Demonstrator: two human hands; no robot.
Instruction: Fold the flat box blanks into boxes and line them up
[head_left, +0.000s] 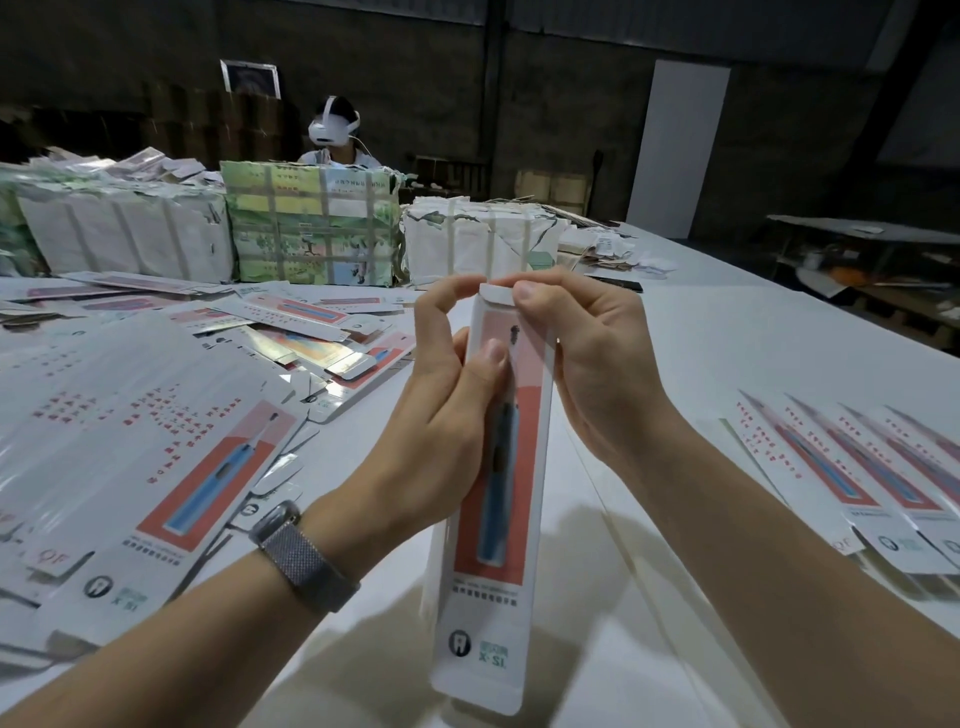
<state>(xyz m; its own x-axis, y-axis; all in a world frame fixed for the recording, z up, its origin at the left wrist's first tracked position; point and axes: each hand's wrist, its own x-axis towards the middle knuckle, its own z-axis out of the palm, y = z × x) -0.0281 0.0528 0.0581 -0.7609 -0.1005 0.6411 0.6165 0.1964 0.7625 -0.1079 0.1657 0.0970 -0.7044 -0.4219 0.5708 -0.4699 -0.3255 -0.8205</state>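
a half-formed box (493, 467) is held upright over the table (701, 364), gripped by the left hand (441, 415) to steady it while its top flap (496, 293) is pinched by the right hand (576, 364), seemingly for tucking

A big white table (701, 358) is covered on the left with loose flat printed box blanks (171, 467); folded boxes (857, 467) are lined up right, strapped paper bundles (311, 228) stacked at the back.
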